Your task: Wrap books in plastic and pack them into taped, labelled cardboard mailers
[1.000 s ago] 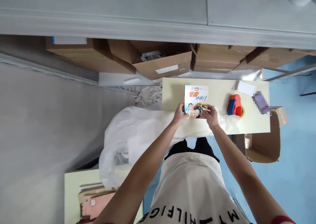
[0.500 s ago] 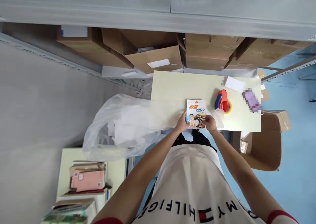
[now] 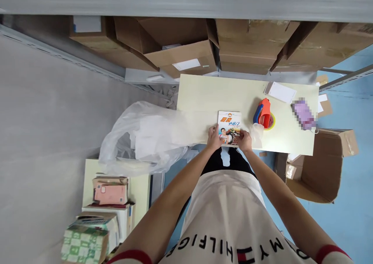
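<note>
A small book [image 3: 229, 120] with a white and blue cover, orange and blue lettering and a picture of a person and food lies face up near the front edge of the pale table [image 3: 201, 91]. My left hand [image 3: 215, 138] grips its left edge, thumb over the lower corner. On the opposite side, my right hand [image 3: 244, 140] holds the lower right edge, thumb on the cover. Just right of that hand is a crumpled piece of clear plastic [image 3: 257, 135]. Behind it stands an orange and blue tape dispenser [image 3: 264, 112] beside a yellow-rimmed tape roll [image 3: 272, 121].
A large clear plastic bag [image 3: 145, 139] spreads over the table's left side. White cards [image 3: 281, 92] and a purple phone-like item [image 3: 304, 113] lie at the right. Cardboard boxes [image 3: 247, 42] line the shelf behind; an open carton [image 3: 322, 167] stands lower right. Stacked books [image 3: 112, 194] sit lower left.
My right hand has shifted down and slightly left along the book's edge, and its thumb now rests on the cover. The camera view has tilted slightly downward.
</note>
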### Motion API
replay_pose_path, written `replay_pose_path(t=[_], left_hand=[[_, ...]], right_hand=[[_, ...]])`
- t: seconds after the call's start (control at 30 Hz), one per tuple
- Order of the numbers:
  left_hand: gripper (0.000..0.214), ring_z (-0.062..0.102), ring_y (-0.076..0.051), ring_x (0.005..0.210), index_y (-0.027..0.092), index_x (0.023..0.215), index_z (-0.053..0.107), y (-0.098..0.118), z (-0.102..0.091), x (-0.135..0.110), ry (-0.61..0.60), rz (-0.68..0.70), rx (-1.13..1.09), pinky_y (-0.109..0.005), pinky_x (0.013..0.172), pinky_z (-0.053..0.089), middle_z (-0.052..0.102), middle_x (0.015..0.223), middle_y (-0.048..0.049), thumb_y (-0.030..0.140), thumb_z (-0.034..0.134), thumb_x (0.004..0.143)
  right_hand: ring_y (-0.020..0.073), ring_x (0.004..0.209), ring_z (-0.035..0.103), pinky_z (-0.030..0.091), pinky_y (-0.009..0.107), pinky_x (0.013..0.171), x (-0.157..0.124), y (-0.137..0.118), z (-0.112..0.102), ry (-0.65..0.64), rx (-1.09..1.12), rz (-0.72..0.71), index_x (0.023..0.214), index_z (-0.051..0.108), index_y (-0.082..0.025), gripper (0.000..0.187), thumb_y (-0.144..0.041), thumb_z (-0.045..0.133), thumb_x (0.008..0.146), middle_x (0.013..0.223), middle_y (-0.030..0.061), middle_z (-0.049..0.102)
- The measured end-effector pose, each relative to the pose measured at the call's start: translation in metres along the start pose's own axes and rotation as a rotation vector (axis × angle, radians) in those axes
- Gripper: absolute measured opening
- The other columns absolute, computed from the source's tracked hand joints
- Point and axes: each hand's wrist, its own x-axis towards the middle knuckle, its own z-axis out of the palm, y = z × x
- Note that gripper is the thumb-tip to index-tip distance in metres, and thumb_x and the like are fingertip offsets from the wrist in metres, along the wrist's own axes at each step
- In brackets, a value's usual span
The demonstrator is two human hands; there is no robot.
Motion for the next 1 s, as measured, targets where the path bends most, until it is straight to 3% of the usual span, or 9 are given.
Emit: replay_pose_path(t=[0.13, 0.23, 0.33, 0.53, 0.63, 0.77, 0.9, 1.0], left_hand=[[0.081, 0.037, -0.031, 0.133, 0.020, 0.147, 0.032, 0.004, 0.002, -0.008, 0.027, 0.028, 0.052, -0.044, 0.109, 0.038, 0.039, 0.135, -0.0147, 0.010, 0.063, 0.073], [0.075, 0.038, -0.033, 0.133, 0.020, 0.145, 0.035, 0.007, 0.002, -0.018, 0.025, 0.060, 0.086, -0.047, 0.108, 0.038, 0.036, 0.139, -0.0156, 0.013, 0.064, 0.076], [0.070, 0.040, -0.036, 0.131, 0.018, 0.143, 0.038, 0.006, 0.001, -0.025, 0.006, 0.058, 0.115, -0.049, 0.106, 0.039, 0.035, 0.140, -0.0179, 0.016, 0.064, 0.078], [0.073, 0.041, -0.033, 0.130, 0.024, 0.142, 0.036, -0.003, 0.001, -0.020, -0.028, 0.098, 0.114, -0.049, 0.109, 0.038, 0.040, 0.135, -0.0130, 0.016, 0.067, 0.075], [0.074, 0.041, -0.032, 0.131, 0.023, 0.141, 0.036, -0.006, 0.005, -0.018, -0.021, 0.122, 0.096, -0.048, 0.111, 0.037, 0.040, 0.135, -0.0139, 0.014, 0.067, 0.075], [0.075, 0.043, -0.033, 0.128, 0.022, 0.143, 0.035, -0.006, 0.008, -0.018, -0.011, 0.165, 0.084, -0.050, 0.110, 0.037, 0.041, 0.134, -0.0155, 0.011, 0.065, 0.075], [0.078, 0.043, -0.035, 0.128, 0.022, 0.144, 0.035, 0.002, 0.013, -0.015, -0.027, 0.226, 0.075, -0.051, 0.110, 0.038, 0.042, 0.135, -0.0161, 0.008, 0.065, 0.073], [0.076, 0.044, -0.035, 0.128, 0.020, 0.143, 0.036, 0.010, 0.017, -0.012, -0.057, 0.259, 0.051, -0.051, 0.109, 0.038, 0.044, 0.135, -0.0165, 0.008, 0.065, 0.074]], right_hand=[[0.0223, 0.078, 0.056, 0.051, 0.043, 0.080, -0.032, -0.005, -0.026, 0.010, -0.111, -0.147, 0.116, 0.056, -0.020, 0.040, -0.033, 0.056, 0.078, 0.097, 0.0083, 0.060], [0.0269, 0.093, 0.056, 0.048, 0.048, 0.088, -0.057, 0.002, -0.056, 0.229, -0.205, -0.159, 0.118, 0.053, -0.021, 0.044, -0.042, 0.059, 0.080, 0.107, 0.0118, 0.057], [0.0305, 0.099, 0.054, 0.047, 0.051, 0.089, -0.061, 0.015, -0.075, 0.425, -0.214, -0.008, 0.120, 0.050, -0.019, 0.064, -0.053, 0.069, 0.070, 0.112, 0.0149, 0.054], [0.0273, 0.096, 0.061, 0.051, 0.044, 0.084, -0.017, 0.017, -0.068, 0.385, 0.000, 0.158, 0.113, 0.052, -0.020, 0.067, -0.050, 0.076, 0.058, 0.117, 0.0135, 0.058], [0.0239, 0.083, 0.065, 0.054, 0.043, 0.078, -0.007, 0.011, -0.064, 0.369, 0.159, 0.264, 0.104, 0.054, -0.020, 0.056, -0.041, 0.074, 0.056, 0.103, 0.0102, 0.065], [0.0206, 0.074, 0.067, 0.055, 0.041, 0.075, -0.018, 0.001, -0.068, 0.299, 0.361, 0.257, 0.085, 0.056, -0.021, 0.033, -0.042, 0.069, 0.062, 0.079, 0.0034, 0.068], [0.0202, 0.073, 0.069, 0.056, 0.041, 0.076, -0.036, -0.014, -0.072, 0.271, 0.400, 0.168, 0.083, 0.061, -0.020, 0.028, -0.040, 0.072, 0.066, 0.077, 0.0035, 0.071], [0.0203, 0.071, 0.069, 0.057, 0.042, 0.075, -0.039, -0.028, -0.062, 0.203, 0.387, 0.131, 0.083, 0.062, -0.020, 0.029, -0.043, 0.073, 0.068, 0.074, 0.0028, 0.071]])
